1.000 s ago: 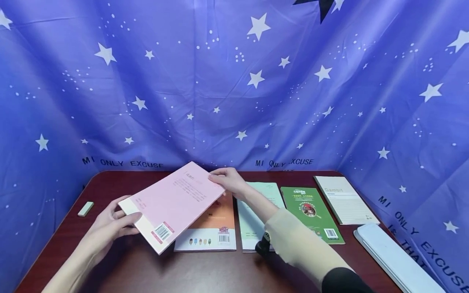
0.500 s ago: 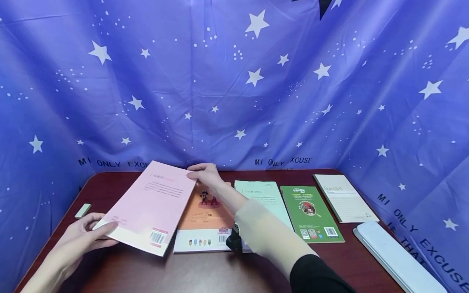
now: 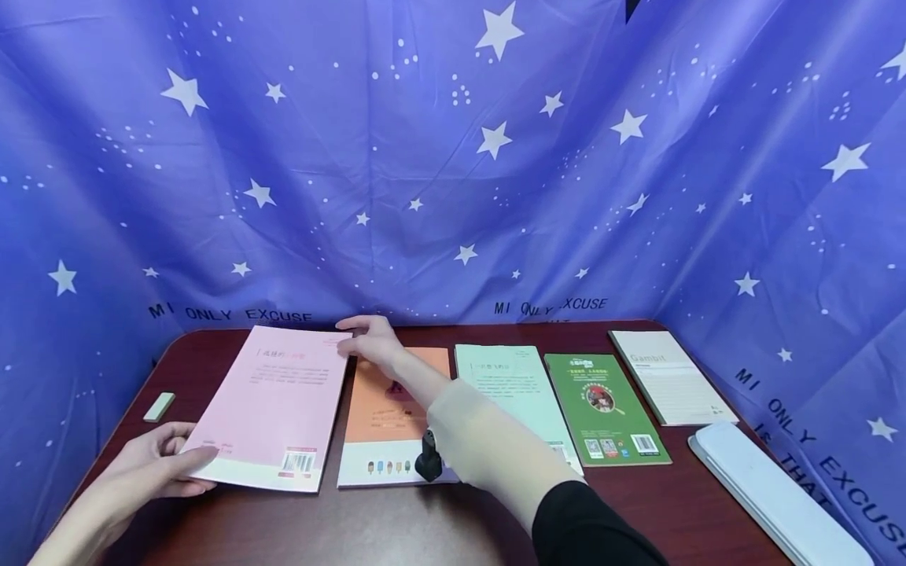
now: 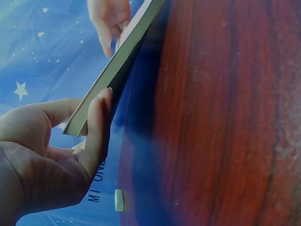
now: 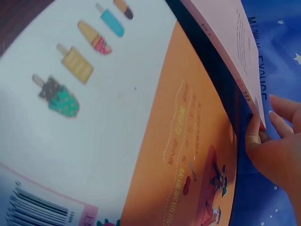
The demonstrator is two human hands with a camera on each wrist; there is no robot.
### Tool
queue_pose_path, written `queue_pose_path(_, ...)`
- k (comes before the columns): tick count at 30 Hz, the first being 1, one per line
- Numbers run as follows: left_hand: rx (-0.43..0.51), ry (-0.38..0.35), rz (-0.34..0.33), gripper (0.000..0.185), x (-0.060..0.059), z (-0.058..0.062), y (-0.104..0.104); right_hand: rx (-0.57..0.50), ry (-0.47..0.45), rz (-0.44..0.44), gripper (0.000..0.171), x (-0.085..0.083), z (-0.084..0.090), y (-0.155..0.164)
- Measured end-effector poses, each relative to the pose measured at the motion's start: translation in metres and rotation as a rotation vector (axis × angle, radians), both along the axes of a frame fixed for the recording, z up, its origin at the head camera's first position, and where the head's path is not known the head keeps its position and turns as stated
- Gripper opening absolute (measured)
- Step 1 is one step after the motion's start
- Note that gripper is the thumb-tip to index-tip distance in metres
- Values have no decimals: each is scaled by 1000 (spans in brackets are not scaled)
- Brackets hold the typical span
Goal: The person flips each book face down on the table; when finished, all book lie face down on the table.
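A pink paperback book [image 3: 272, 401], its back cover with barcode facing up, is close over the left part of the table. At its near left corner my left hand [image 3: 152, 464] grips it, thumb on the cover. The left wrist view shows the fingers of this hand [image 4: 70, 146] under the book's page edge [image 4: 110, 73], which slants above the tabletop. My right hand [image 3: 371, 342] holds the far right corner, by the spine. In the right wrist view that hand [image 5: 277, 141] pinches the corner beside the orange and white book [image 5: 108, 108].
Right of the pink book lie an orange and white book [image 3: 368, 401], a mint green book [image 3: 499, 377], a green book [image 3: 609, 424] and a cream notebook [image 3: 672, 377] in a row. A white case [image 3: 778, 495] sits at the right edge, an eraser-like block [image 3: 159, 406] at the left.
Both hands have carried the pink book leftward and lowered it from over the orange book. It has turned from a diagonal to nearly in line with the row.
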State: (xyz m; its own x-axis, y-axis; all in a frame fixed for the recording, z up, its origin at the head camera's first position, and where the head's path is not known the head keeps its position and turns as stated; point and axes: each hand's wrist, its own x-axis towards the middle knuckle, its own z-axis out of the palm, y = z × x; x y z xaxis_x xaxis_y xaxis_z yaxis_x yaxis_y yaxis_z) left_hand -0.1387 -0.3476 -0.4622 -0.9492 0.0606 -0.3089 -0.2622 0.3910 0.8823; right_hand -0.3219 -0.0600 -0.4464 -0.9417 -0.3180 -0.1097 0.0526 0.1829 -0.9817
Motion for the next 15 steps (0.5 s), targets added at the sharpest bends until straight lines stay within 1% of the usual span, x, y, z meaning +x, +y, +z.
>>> queue_pose_path(4, -15, -48, 1, 63, -2, -2, 2, 184, 125, 50, 50, -2, -3, -2)
queue_pose_path(6, -42, -63, -5, 60, -3, -3, 4, 292, 192, 73, 50, -2, -5, -3)
queue_pose_path(8, -80, -58, -18, 57, -3, -4, 4, 395, 246, 96, 51, -2, -5, -5)
queue_pose_path(11, -157, -38, -35, 53, -4, -6, 5, 523, 316, 139, 54, -2, -5, -7)
queue_pose_path(13, -222, -15, -46, 52, -4, -6, 5, 580, 343, 154, 56, -2, -6, -9)
queue_pose_path(15, -292, 7, -36, 51, -4, -7, 7, 623, 363, 162, 58, -2, -7, -10)
